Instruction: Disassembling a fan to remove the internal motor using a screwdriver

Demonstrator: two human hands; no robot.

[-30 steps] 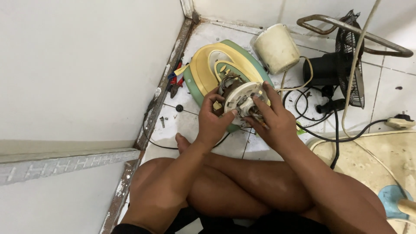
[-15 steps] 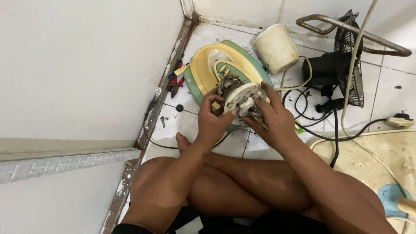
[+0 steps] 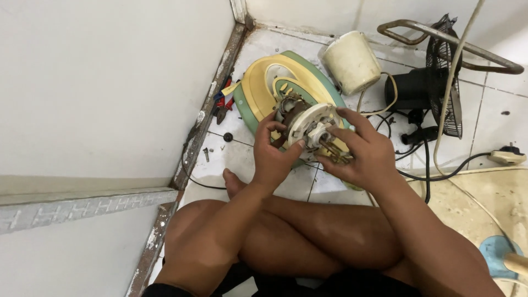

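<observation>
1. Held above the yellow-green base (image 3: 258, 91) on the floor, the motor (image 3: 309, 125) looks heavy, rigid, with fragile windings.
2. Left hand (image 3: 273, 155) grips its rim; right hand (image 3: 366, 157) cradles the shaft end.
3. Best taken by the pale housing.

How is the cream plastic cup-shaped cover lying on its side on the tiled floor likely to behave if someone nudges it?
The cream cover lies on its side on the tiled floor, and its rounded wall suggests it would probably roll, likely in a curve since it tapers. It looks hollow and thin-walled, so it is probably light. The black fan motor beside it might stop it.
</observation>
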